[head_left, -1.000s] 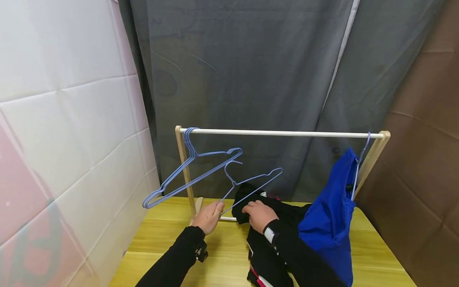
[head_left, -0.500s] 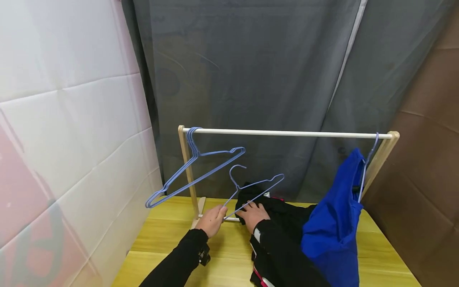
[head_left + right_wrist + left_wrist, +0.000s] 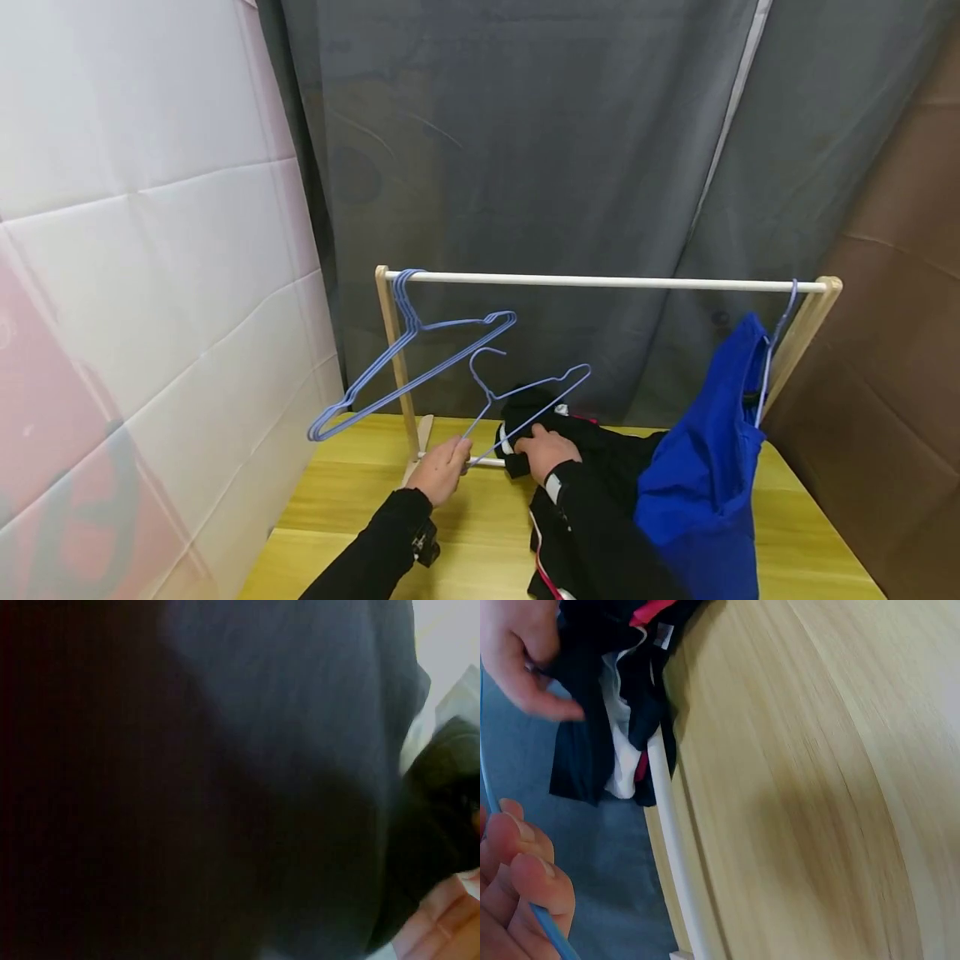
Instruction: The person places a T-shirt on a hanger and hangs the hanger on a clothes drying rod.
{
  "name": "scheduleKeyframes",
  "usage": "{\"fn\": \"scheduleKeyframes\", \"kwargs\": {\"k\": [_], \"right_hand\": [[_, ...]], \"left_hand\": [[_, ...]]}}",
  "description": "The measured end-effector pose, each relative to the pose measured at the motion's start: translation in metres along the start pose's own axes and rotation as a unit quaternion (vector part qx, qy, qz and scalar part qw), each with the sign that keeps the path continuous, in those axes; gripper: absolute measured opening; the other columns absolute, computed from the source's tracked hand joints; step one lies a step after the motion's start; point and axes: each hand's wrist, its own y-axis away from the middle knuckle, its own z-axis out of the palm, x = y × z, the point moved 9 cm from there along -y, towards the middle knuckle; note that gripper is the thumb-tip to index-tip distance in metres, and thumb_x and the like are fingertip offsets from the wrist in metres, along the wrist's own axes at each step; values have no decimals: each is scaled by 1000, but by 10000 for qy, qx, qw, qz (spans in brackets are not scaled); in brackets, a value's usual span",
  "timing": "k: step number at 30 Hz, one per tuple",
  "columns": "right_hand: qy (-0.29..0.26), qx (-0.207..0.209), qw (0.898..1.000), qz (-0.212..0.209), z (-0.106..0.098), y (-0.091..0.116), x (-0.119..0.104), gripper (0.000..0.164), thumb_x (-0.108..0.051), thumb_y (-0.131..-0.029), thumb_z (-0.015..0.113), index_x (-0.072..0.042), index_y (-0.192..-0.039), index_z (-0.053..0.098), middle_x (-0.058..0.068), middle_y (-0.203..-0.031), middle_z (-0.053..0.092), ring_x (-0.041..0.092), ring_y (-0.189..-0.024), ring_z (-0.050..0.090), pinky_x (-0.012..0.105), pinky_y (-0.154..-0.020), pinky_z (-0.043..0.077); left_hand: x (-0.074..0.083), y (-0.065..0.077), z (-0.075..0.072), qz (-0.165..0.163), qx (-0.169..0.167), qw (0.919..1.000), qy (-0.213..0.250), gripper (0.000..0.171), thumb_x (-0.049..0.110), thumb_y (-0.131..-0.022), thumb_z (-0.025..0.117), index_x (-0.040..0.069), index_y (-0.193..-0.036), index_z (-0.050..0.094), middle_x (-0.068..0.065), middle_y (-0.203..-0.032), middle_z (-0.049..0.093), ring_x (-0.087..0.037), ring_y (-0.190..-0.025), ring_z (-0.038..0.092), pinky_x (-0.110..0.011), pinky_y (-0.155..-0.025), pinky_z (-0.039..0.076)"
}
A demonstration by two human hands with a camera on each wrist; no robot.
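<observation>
My left hand (image 3: 438,472) grips one lower corner of a thin blue wire clothes hanger (image 3: 491,398), whose hook points up. In the left wrist view its curled fingers (image 3: 544,881) wrap the blue wire. Just right of it, my right hand (image 3: 550,454) holds the edge of a black garment (image 3: 607,442) with red and white trim. A white inner lining (image 3: 619,742) shows at the garment's opening in the left wrist view. The hanger's free arm reaches over the garment's far end. Dark cloth fills most of the right wrist view, with fingers (image 3: 442,919) at its lower right.
A small rack with a white top rail (image 3: 600,282) stands on the yellow wooden table (image 3: 360,508). Several blue hangers (image 3: 415,330) hang at its left end. A blue garment (image 3: 693,492) hangs on another hanger at the right end. Grey curtain (image 3: 525,150) lies behind.
My right hand moved left onto the garment's edge, then back slightly right, and white lining now shows there. The held hanger shifted slightly; my left hand keeps its grip.
</observation>
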Motion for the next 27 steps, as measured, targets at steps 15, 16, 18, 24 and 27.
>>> {"fn": "scheduleKeyframes", "kwargs": {"k": [15, 16, 18, 24, 27], "right_hand": [[119, -864, 9926, -839, -32, 26, 18, 44, 10, -80, 75, -29, -100, 79, -4, -82, 46, 15, -65, 47, 31, -60, 45], [63, -904, 9925, -825, -35, 27, 19, 40, 11, -80, 75, -27, -93, 78, -4, -82, 46, 16, -67, 49, 32, -62, 47], [-7, -870, 9930, -797, -39, 27, 25, 35, 11, -81, 74, -24, -84, 75, -5, -82, 49, 16, -71, 52, 33, -67, 49], [-478, -185, 9986, -86, -55, 23, 70, 19, 1, -88, 66, -17, -90, 72, 2, -86, 62, 23, -80, 61, 41, -76, 53], [-580, 295, 9971, 396, -70, 25, 97, 8, -11, -90, 70, -14, -96, 74, 4, -89, 65, 26, -82, 65, 46, -77, 53]], "left_hand": [[-5, 9, -19, -60, -8, 9988, 480, 50, 45, -111, 31, 5, -95, 57, 0, -76, 54, -12, -56, 50, -29, -53, 43], [-4, 9, -19, -60, -28, 9987, 507, 50, 44, -111, 31, 4, -96, 57, 0, -76, 54, -12, -56, 50, -29, -53, 43], [-4, 9, -19, -62, -56, 9986, 517, 47, 42, -112, 32, 5, -96, 57, -1, -76, 54, -12, -56, 50, -29, -53, 42], [-1, 11, -18, 92, -193, 9975, 667, 47, 43, -111, 33, 5, -96, 56, -8, -80, 58, -13, -58, 50, -29, -53, 43], [1, 12, -18, 182, -302, 9967, 736, 46, 41, -112, 32, 6, -96, 57, -10, -82, 60, -13, -58, 51, -29, -53, 44]]}}
